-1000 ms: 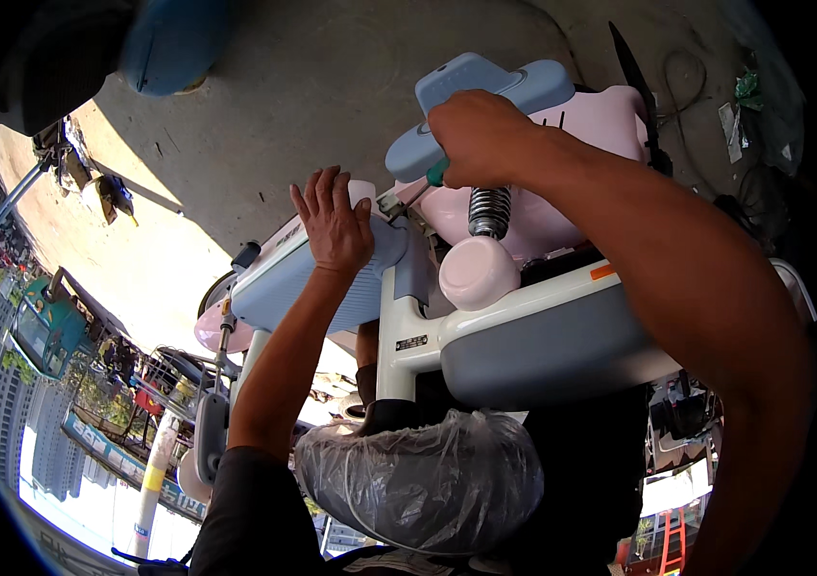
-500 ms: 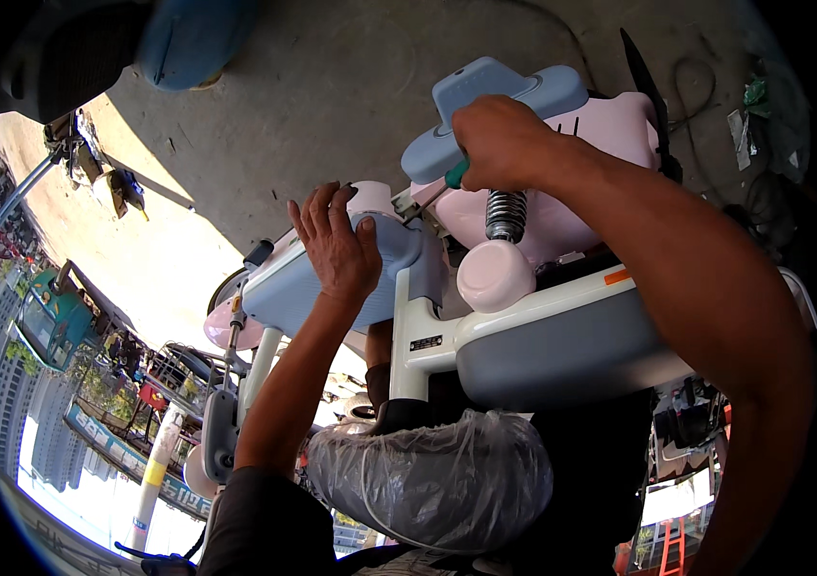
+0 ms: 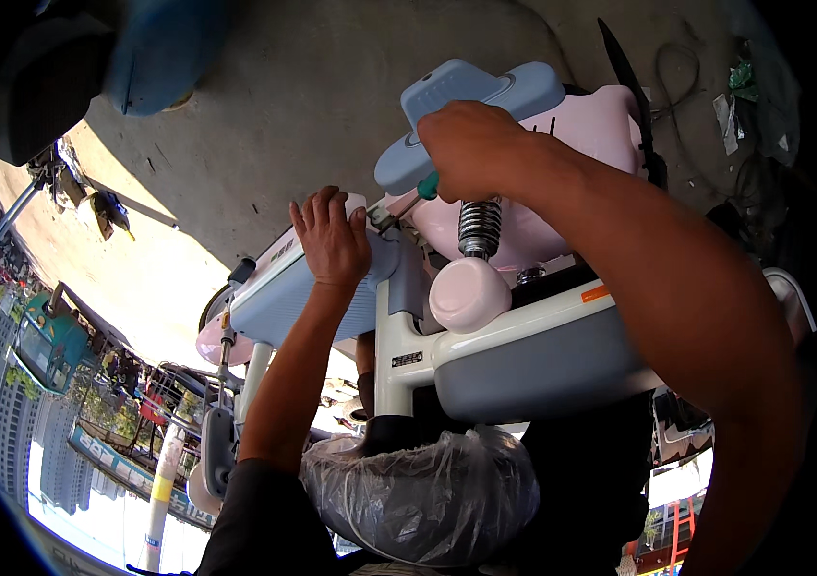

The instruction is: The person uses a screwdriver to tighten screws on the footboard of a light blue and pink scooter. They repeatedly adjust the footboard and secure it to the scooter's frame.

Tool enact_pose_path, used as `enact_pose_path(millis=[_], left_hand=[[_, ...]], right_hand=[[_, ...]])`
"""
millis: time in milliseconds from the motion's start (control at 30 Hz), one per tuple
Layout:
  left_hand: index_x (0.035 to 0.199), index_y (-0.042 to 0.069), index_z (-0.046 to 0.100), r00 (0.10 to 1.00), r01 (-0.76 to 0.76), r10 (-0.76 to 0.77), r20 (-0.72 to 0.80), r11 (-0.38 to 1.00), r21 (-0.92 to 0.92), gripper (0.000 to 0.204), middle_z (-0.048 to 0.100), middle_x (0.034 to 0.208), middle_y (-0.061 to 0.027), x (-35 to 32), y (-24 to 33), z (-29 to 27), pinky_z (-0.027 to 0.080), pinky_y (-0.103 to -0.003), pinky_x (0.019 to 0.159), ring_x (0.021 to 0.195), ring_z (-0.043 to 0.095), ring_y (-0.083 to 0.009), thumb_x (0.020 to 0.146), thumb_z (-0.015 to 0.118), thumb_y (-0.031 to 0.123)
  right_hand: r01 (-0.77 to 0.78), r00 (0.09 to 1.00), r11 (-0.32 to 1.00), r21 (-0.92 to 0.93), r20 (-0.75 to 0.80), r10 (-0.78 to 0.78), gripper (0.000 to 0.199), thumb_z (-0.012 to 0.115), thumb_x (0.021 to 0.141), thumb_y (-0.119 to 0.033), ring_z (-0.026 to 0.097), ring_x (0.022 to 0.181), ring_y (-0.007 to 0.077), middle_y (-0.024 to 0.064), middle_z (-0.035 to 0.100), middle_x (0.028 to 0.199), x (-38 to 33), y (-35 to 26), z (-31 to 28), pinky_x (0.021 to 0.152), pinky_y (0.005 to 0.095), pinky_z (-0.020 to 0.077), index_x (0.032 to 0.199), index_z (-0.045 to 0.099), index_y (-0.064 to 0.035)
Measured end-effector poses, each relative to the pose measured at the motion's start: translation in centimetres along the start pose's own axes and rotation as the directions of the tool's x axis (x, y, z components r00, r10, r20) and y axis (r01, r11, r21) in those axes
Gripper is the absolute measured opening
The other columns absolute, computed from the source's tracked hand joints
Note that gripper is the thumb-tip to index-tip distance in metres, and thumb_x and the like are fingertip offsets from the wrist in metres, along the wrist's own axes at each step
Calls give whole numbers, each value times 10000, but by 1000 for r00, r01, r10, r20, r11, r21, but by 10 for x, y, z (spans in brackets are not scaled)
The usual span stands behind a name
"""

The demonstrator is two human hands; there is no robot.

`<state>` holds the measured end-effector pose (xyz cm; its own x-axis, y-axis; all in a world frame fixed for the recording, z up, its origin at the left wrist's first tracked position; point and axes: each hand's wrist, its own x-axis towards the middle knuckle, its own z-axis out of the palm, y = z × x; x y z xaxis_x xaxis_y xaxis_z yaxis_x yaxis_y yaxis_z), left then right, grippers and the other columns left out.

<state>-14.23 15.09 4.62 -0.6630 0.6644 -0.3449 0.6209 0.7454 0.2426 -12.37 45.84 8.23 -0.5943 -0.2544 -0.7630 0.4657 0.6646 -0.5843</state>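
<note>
From where I stood, both hands were out over a scooter in pale blue, pink and off-white, which lay directly beneath them. The right hand was curled tightly round a green-handled tool; the handle's end poked out below the fist, and a thin shaft ran from it down toward the left hand. The shaft reached the gap between the two hands, though I couldn't make out whether its tip touched anything there. The left hand was empty, its fingers loosely spread over the edge of a ribbed blue panel; how hard it pressed, I could not tell.

Just beyond the right hand, and partly hidden by it, was a smooth blue cover, set against a pink body shell that spread out to that hand's right. Directly below the same hand stood a coil spring, with a rounded pink cap beneath it. Lower again were a small orange reflector and a long grey panel. Nearer the person than either hand was a seat wrapped in clear plastic. Concrete floor stretched away beyond the left hand, and a green scrap lay well to the right of the right hand.
</note>
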Motion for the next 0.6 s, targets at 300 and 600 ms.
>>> enact_pose_path(millis=[300,600], left_hand=[[1152,40,615,999,-11,11,-43,1000,-2,268,597,1250,-130,-1,-2,3,242,-622,1177,1231,525,-355,958,598,224],[1116,50,629,997,-20,20,-77,1000,-5,222,612,1214,-118,0,-2,3,247,-617,1176,1193,549,-342,951,613,199]], right_hand=[[5,999,1000,21,-36,-5,390,863,655,-143,682,1008,355,180,717,967,2,2,13,844,444,566,971,705,23],[17,1000,997,77,-17,-16,349,857,647,-180,700,854,387,211,712,848,4,7,15,766,449,570,864,708,49]])
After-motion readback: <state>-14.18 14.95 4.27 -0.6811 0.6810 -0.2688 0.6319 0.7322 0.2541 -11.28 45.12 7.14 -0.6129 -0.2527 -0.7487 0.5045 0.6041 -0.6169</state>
